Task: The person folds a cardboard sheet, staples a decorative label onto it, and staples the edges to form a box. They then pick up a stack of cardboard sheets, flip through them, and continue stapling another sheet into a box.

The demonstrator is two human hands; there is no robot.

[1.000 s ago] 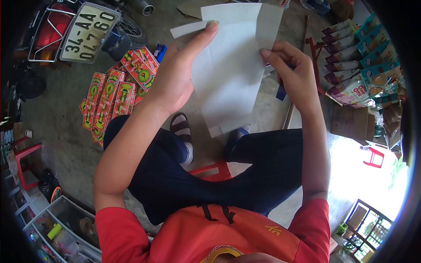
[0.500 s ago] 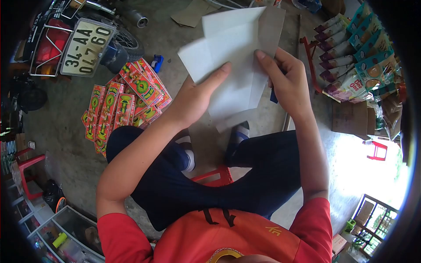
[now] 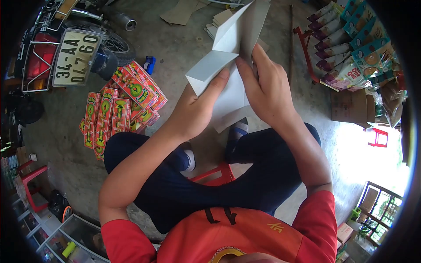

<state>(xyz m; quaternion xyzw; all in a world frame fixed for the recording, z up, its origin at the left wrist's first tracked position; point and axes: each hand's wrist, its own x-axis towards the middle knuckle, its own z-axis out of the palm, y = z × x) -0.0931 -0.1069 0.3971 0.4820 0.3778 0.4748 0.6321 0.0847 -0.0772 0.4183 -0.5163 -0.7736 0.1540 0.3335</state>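
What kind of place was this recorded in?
Probably a small shop or home storeroom with a bare floor: red printed boxes lie piled there, snack bags stand in rows, and a motorbike is parked close by.

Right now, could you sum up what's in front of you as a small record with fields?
Left hand: holds the pale card by its left flap, thumb on top
Right hand: at the card's right side
Card state: partly folded, panels at angles
Floor, left: overlapping red printed boxes; motorbike beyond
Floor, ahead: flat brown cardboard
Right side: colourful packets
Between legs: red stool, partly hidden
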